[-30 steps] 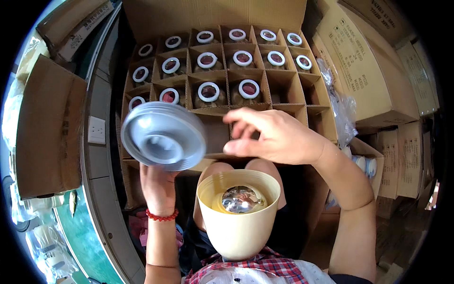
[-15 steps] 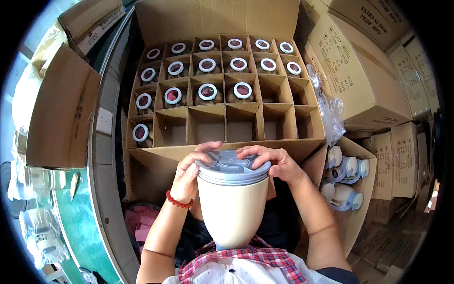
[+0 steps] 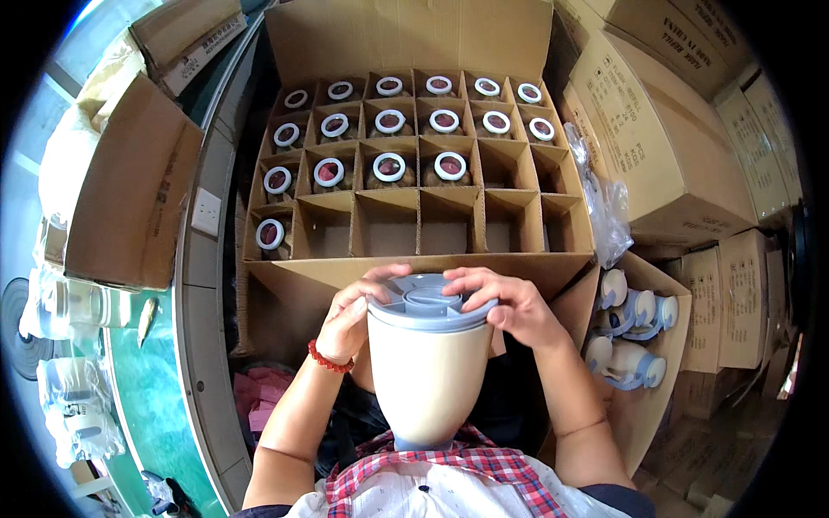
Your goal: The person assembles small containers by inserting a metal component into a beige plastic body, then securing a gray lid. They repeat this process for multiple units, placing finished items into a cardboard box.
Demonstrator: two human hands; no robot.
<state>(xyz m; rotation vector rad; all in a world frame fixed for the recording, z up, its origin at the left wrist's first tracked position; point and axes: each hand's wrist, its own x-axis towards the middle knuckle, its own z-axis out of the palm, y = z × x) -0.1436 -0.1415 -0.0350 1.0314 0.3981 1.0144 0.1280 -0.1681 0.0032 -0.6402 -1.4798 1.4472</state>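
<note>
A cream flask body (image 3: pixel 428 380) stands against my lap, its wide end up and its narrow end down. A blue-grey round cap (image 3: pixel 432 302) with a raised disc in the middle covers the wide end. My left hand (image 3: pixel 350 315), with a red bead bracelet at the wrist, grips the cap's left edge, fingers on top and thumb at the side. My right hand (image 3: pixel 509 302) holds the opposite edge with curled fingers. The flask's narrow end is partly hidden by the checked cloth at my waist.
Ahead is a divided carton (image 3: pixel 389 220) with several glass flask refills (image 3: pixel 390 168). A smaller box (image 3: pixel 661 345) at right holds white-and-blue flask tops (image 3: pixel 635 361). Stacked cartons (image 3: pixel 665 138) stand far right. A green-topped table (image 3: pixel 155 380) lies left, with plastic-wrapped parts (image 3: pixel 78 414).
The cap sits lower on the flask body; the ridges that showed under its rim are now mostly covered. Both hands have stayed on the cap, and the view has shifted slightly.
</note>
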